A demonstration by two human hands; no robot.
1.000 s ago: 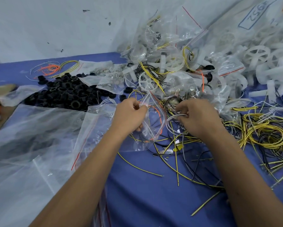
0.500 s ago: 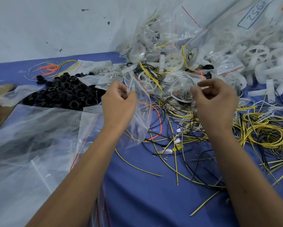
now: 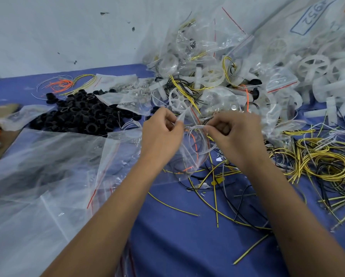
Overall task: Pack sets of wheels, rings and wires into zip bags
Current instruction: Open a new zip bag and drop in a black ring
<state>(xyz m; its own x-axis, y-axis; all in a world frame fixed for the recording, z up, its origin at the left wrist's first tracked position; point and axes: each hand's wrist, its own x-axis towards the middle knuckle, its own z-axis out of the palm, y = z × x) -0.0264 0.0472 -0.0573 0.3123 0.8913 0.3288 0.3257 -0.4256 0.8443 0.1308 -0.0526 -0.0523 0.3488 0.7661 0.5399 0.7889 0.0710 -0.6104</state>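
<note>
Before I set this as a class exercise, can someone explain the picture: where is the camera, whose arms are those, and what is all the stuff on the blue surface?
The camera sits on a person's head and looks down, so the two bare arms are the wearer's own. There is no machine. The left hand and the right hand both pinch the top edge of a small clear zip bag, which holds thin white and orange wires. On the blue table cover lie a heap of black rings to the left, loose yellow wires to the right, white plastic wheels at the far right, and a mound of filled bags behind the hands. Empty clear bags lie flat at the near left.
</note>
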